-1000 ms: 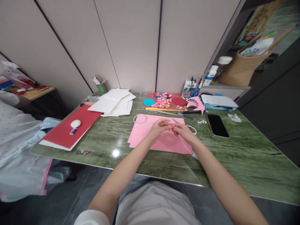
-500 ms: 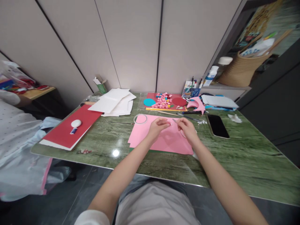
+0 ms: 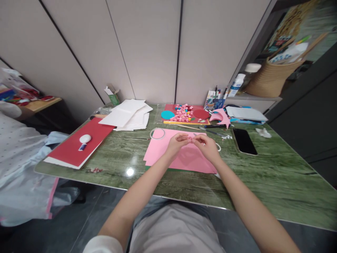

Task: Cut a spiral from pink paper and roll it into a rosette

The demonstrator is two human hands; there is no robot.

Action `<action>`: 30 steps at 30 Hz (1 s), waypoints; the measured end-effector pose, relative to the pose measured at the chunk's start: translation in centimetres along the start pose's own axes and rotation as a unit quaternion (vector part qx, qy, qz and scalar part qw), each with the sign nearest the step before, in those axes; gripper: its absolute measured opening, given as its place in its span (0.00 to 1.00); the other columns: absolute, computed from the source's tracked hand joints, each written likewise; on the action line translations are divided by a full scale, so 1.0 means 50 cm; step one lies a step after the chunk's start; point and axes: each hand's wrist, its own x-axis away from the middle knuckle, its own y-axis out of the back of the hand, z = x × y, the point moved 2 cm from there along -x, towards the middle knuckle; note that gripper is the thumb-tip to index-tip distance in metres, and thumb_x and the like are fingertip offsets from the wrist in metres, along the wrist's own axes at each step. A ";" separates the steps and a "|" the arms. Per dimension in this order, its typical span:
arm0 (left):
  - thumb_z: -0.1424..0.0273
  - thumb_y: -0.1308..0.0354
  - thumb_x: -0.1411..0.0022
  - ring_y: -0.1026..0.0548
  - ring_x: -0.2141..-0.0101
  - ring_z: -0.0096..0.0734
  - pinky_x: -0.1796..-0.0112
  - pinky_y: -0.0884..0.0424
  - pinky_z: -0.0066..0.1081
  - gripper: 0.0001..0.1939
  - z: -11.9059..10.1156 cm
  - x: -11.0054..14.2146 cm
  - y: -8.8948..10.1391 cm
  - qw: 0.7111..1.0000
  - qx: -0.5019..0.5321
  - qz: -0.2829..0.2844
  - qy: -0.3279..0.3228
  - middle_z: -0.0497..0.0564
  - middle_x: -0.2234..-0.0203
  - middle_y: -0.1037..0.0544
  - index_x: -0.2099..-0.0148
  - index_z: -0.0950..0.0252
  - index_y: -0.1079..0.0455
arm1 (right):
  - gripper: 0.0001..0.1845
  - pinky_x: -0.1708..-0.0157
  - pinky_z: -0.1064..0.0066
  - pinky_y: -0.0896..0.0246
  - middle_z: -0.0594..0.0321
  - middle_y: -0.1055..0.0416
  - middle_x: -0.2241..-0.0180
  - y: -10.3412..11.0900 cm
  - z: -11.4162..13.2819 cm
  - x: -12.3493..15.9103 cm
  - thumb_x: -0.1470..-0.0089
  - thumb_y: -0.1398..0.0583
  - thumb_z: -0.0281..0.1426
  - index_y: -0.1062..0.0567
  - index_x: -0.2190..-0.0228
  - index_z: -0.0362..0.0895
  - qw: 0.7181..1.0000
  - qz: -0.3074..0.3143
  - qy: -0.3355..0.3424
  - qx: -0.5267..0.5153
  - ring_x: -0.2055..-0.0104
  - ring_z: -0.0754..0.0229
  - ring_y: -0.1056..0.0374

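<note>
Over the pink paper sheets (image 3: 160, 154), my left hand (image 3: 177, 144) pinches a small pink piece (image 3: 190, 138), apparently curled paper. The fingertips of my right hand (image 3: 207, 146) are closed on the other side of that piece, touching it. A thin grey tip shows by the right fingers; what it belongs to is hidden. One white tape ring (image 3: 157, 129) lies on the far left corner of the pink sheets, and another white ring (image 3: 218, 147) shows partly behind my right hand. Beyond my hands, a pile of small pink folded pieces (image 3: 181, 114) rests on a red sheet.
A phone (image 3: 244, 141) lies at right, with pens (image 3: 216, 131) and a pink paper offcut (image 3: 221, 117) behind. White papers (image 3: 126, 114) and a red sheet (image 3: 76, 147) bearing a white round object (image 3: 85, 139) are at left. A person sits beside the table's left end.
My right hand has moved left, bringing its fingertips against the small pink piece in my left hand. The white ring behind it shows more. My left hand stays almost in place.
</note>
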 end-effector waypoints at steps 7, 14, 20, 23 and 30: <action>0.72 0.34 0.63 0.27 0.71 0.25 0.66 0.36 0.27 0.19 0.003 -0.003 0.004 0.999 0.042 -0.031 0.009 0.50 0.73 0.25 0.66 0.67 0.33 | 0.08 0.75 0.73 0.47 0.67 0.36 0.78 -0.010 -0.010 0.005 0.54 0.41 0.35 0.32 0.75 0.43 0.997 -0.054 -0.030 -0.053 0.77 0.66 0.41; 0.72 0.34 0.64 0.27 0.69 0.26 0.62 0.35 0.30 0.19 0.009 -0.014 0.010 0.996 0.079 -0.046 -0.007 0.49 0.73 0.24 0.66 0.67 0.34 | 0.15 0.82 0.74 0.52 0.69 0.41 0.85 -0.067 -0.019 0.024 0.54 0.42 0.39 0.35 0.83 0.43 0.940 0.032 -0.167 -0.294 0.83 0.69 0.46; 0.73 0.34 0.62 0.26 0.68 0.27 0.59 0.36 0.33 0.19 0.005 -0.007 0.004 0.998 0.061 -0.016 -0.026 0.50 0.72 0.24 0.65 0.67 0.34 | 0.09 0.83 0.76 0.55 0.69 0.41 0.84 -0.064 -0.023 0.018 0.58 0.39 0.34 0.31 0.80 0.42 0.895 0.007 -0.202 -0.399 0.82 0.70 0.47; 0.73 0.35 0.61 0.26 0.67 0.28 0.58 0.36 0.34 0.18 0.004 -0.003 -0.002 0.998 0.047 0.008 -0.034 0.50 0.72 0.24 0.65 0.67 0.34 | 0.07 0.83 0.77 0.55 0.69 0.42 0.84 -0.054 -0.026 0.012 0.58 0.40 0.32 0.31 0.81 0.41 0.882 0.003 -0.208 -0.423 0.81 0.71 0.47; 0.73 0.35 0.60 0.27 0.66 0.29 0.58 0.35 0.34 0.17 0.002 0.002 -0.007 0.999 0.004 0.027 -0.045 0.50 0.72 0.25 0.65 0.67 0.33 | 0.07 0.84 0.76 0.55 0.70 0.45 0.85 -0.037 -0.027 0.008 0.61 0.43 0.28 0.36 0.84 0.43 0.902 0.000 -0.212 -0.376 0.83 0.70 0.49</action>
